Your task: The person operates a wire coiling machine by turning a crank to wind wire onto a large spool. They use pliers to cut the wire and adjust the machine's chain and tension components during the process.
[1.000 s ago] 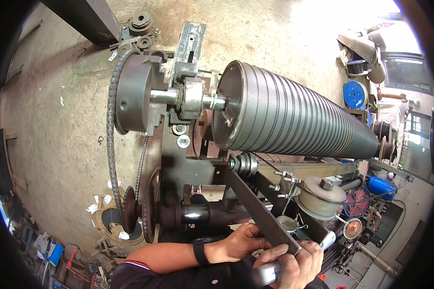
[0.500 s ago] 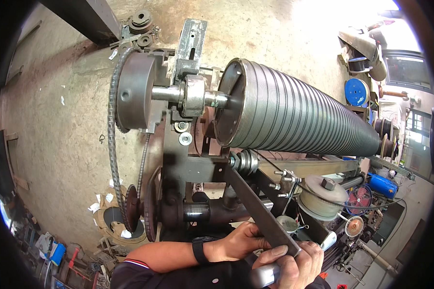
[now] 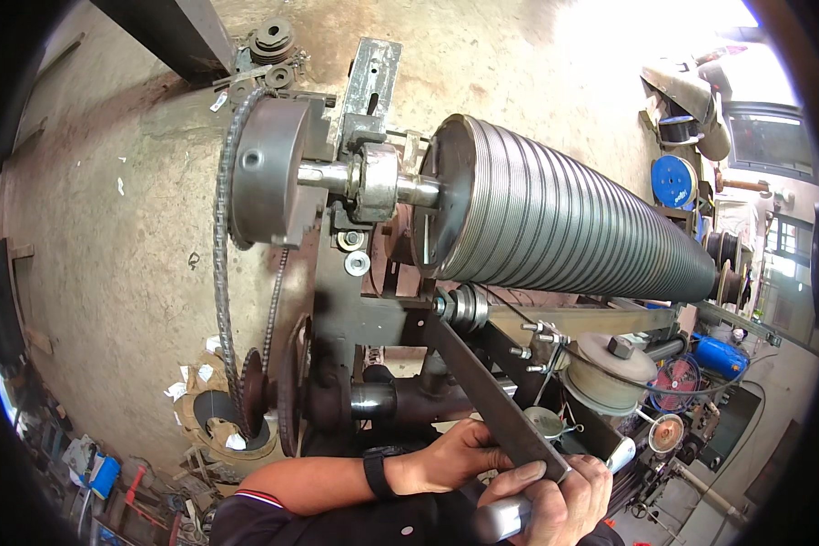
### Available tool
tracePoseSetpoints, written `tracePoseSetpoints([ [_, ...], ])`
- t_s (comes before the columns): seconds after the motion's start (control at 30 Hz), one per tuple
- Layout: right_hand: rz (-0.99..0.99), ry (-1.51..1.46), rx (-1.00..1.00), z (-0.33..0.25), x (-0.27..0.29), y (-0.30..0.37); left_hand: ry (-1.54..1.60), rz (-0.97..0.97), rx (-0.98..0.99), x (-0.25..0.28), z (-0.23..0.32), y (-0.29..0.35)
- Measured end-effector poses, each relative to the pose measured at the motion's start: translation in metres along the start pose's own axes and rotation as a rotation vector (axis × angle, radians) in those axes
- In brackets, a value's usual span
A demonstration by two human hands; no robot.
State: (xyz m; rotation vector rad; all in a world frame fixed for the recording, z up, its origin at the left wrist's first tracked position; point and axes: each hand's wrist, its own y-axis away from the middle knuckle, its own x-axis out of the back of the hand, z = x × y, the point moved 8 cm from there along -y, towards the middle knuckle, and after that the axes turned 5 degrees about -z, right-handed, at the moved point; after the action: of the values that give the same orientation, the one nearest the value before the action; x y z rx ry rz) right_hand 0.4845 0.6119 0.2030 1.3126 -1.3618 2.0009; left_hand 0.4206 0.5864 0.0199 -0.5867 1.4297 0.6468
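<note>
A long flat metal bar (image 3: pixel 496 387) slants from a roller (image 3: pixel 464 307) on the machine frame down to my hands. My right hand (image 3: pixel 564 499) is closed round its near end, thumb lying on top. From the left, my left hand (image 3: pixel 455 458) reaches the bar's near edge with curled fingers; the tips are hidden behind the bar, so what they grip is unclear. Beside my right hand is a rounded silvery metal end (image 3: pixel 508 519). Beyond the bar lies a large ridged metal drum (image 3: pixel 564 209), its shaft running through a bearing block (image 3: pixel 375 182) to a dark hub (image 3: pixel 268 168).
A chain (image 3: pixel 221 246) hangs from the hub to a lower sprocket (image 3: pixel 257 391). Right of the bar stand a pale pulley wheel (image 3: pixel 605 378), a cable with clamps (image 3: pixel 539 332) and a small round dish (image 3: pixel 543 422). A steel post (image 3: pixel 177 41) rises at far left.
The hole in the dark hub has shifted upward, so the hub has turned. The upper machine parts sit slightly farther right in view. My hands and the bar look nearly still.
</note>
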Motion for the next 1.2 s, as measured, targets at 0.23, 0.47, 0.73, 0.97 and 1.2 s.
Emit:
tracePoseSetpoints([
  [0.23, -0.013, -0.012, 0.015, -0.003, -0.002, 0.001, 0.049, -0.027, -0.025, 0.001, 0.000, 0.002],
  [0.47, -0.018, -0.014, 0.011, 0.001, 0.001, -0.002, 0.078, -0.016, -0.052, -0.005, 0.001, -0.002],
  [0.73, -0.005, -0.013, 0.022, 0.000, 0.002, -0.003, 0.039, -0.017, -0.036, -0.004, 0.001, -0.001],
  [0.97, -0.001, -0.009, 0.009, -0.004, 0.002, -0.002, -0.016, -0.006, -0.060, -0.001, -0.002, 0.005],
  [1.2, -0.016, -0.013, 0.003, -0.006, 0.003, -0.003, -0.085, 0.031, -0.042, 0.001, 0.002, 0.011],
])
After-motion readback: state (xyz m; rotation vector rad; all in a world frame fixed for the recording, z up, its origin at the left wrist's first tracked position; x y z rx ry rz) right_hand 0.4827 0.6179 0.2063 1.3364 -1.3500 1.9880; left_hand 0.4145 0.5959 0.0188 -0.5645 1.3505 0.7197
